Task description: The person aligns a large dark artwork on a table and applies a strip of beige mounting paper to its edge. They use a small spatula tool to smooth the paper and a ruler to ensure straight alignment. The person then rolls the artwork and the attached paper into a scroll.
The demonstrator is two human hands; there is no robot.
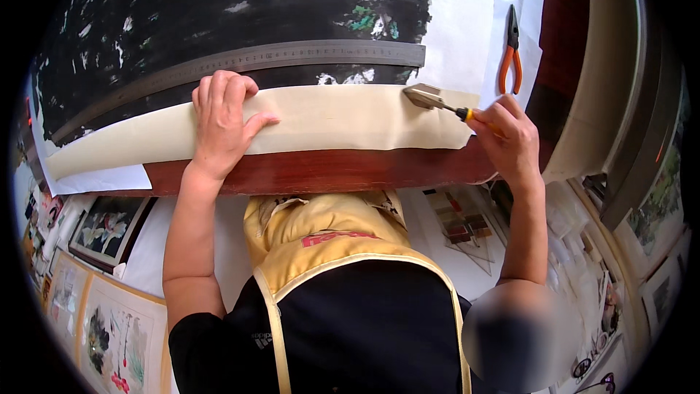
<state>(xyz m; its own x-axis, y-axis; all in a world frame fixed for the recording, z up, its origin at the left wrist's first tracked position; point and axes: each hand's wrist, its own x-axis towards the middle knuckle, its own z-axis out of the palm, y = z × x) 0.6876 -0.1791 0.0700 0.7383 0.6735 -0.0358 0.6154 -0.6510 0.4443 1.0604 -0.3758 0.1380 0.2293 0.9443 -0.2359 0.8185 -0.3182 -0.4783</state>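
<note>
Bright in here, fairly even; can't place the source. Mild sheen on desk (313, 171) below left fingers (219, 89). Ruler (350, 51) above them bows, fisheye. Round blur patch (519, 335) below right fingers (508, 107). Corners black.

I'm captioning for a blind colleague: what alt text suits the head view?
The right hand holds a flat-bladed tool at the right end of a cream strip; the left hand rests on the strip. Beyond it, a ruler lies on a dark painted sheet; orange-handled pliers lie to the right.

Hands (222, 120) (512, 140) well apart, right curled
</note>
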